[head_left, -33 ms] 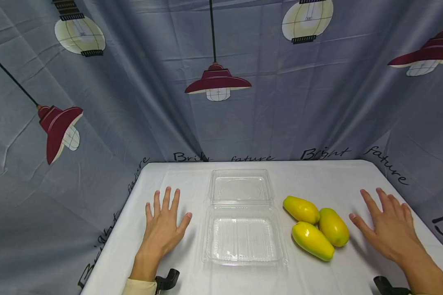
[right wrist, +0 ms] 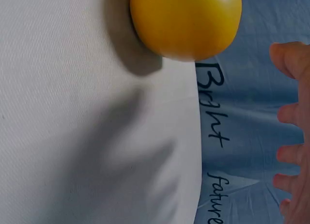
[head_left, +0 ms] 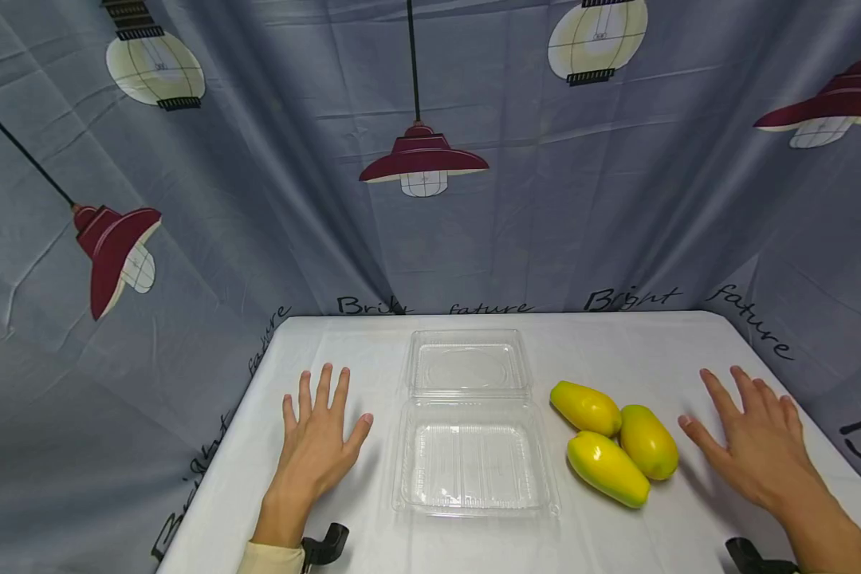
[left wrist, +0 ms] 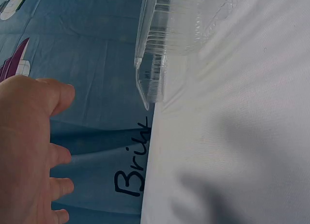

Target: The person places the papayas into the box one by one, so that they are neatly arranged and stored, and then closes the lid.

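Observation:
A clear plastic clamshell box (head_left: 476, 510) lies unfolded in the middle of the white table, its lid half (head_left: 466, 332) toward the back. To its right sit three smooth, oblong yellow fruits: one at the back (head_left: 586, 408), one at the right (head_left: 648, 442) and one in front (head_left: 608, 469). My left hand (head_left: 314, 448) hovers left of the box, fingers spread and holding nothing. Right of the fruits, my right hand (head_left: 764, 446) is likewise spread and touches none of them. The right wrist view shows one yellow fruit (right wrist: 186, 23) close by; the left wrist view shows the box's side (left wrist: 181, 32).
A white cloth covers the table (head_left: 373, 542). Grey-blue curtain (head_left: 294, 199) printed with lamps and lettering hangs behind it and along both sides. Black wrist mounts show at the left wrist (head_left: 326, 544) and the right wrist (head_left: 753, 558).

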`<state>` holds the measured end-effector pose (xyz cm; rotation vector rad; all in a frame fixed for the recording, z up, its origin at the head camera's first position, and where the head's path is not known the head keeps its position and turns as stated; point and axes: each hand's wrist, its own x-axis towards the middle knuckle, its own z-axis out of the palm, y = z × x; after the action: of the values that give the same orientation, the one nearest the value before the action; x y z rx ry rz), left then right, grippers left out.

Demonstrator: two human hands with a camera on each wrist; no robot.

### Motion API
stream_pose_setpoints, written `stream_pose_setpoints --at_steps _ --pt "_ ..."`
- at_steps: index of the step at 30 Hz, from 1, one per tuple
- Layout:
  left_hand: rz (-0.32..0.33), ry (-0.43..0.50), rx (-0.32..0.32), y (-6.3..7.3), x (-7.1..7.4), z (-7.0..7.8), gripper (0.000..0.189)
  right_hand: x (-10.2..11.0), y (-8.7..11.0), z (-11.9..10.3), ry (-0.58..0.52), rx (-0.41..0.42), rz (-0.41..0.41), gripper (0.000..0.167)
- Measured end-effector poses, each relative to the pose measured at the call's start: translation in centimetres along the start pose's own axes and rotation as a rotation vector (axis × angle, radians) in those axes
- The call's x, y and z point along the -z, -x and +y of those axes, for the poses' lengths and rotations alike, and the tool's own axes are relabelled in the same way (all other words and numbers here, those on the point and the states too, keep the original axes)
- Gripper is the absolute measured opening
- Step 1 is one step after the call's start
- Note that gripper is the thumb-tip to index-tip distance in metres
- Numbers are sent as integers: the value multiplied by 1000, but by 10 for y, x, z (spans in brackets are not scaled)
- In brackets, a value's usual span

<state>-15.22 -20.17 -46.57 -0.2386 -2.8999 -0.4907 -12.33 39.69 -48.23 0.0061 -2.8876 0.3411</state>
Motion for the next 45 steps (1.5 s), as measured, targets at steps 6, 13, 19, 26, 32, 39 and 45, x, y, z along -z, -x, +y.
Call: stream_pose_setpoints --at_steps 6,13,19,26,32,39,45 --pt "13 69 7 2 1 6 81 5 2 -7 -53 3 32 90" --pt "77 405 99 31 4 24 73 19 25 -49 -228 -43 64 84" --pt "321 661 31 47 3 40 64 36 37 -80 -322 -94 22 85" --pt "456 833 -156 35 5 39 56 56 25 -81 -349 -66 14 83" --pt "332 927 -118 22 -7 35 53 63 9 -69 -388 12 6 85" --pt "146 949 -66 12 -32 26 54 60 -7 -51 -404 102 -139 95" --pt "17 950 -48 8 -48 24 55 49 -15 -37 -374 114 -294 97"
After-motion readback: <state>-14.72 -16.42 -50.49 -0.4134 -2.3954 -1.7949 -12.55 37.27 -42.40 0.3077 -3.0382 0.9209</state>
